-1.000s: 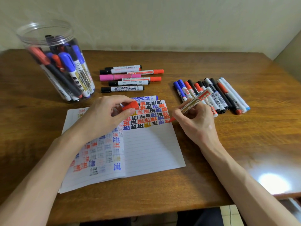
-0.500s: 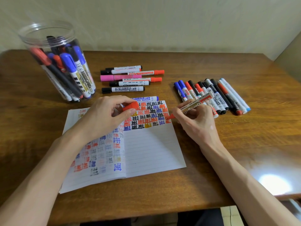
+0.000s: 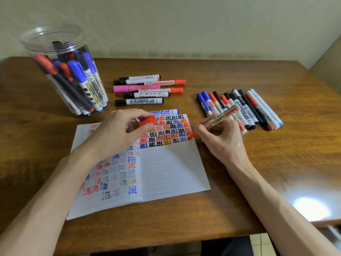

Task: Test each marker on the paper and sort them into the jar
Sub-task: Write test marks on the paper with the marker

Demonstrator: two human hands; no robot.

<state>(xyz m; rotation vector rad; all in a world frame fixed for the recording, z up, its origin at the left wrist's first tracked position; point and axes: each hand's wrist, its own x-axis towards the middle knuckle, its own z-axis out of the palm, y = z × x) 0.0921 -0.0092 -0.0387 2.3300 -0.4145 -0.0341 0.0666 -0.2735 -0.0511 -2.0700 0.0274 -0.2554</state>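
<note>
An open lined notebook (image 3: 171, 172) lies on the table, its upper right page covered with coloured test marks. My right hand (image 3: 221, 139) grips an uncapped red whiteboard marker (image 3: 218, 120), its red tip on the right edge of the marked rows. My left hand (image 3: 120, 133) rests on the left page and pinches the red cap (image 3: 147, 120) between thumb and fingers. A clear plastic jar (image 3: 55, 39) at the back left holds several markers.
Several markers lie in a group (image 3: 147, 89) behind the notebook, with a blue one (image 3: 166, 112) at the notebook's top edge. A second row of markers (image 3: 254, 108) lies to the right. The table's front edge (image 3: 166, 242) is close to me.
The marker tip in my right hand has shifted slightly up and down along the right edge of the marked rows. My left hand and the cap have stayed in place.
</note>
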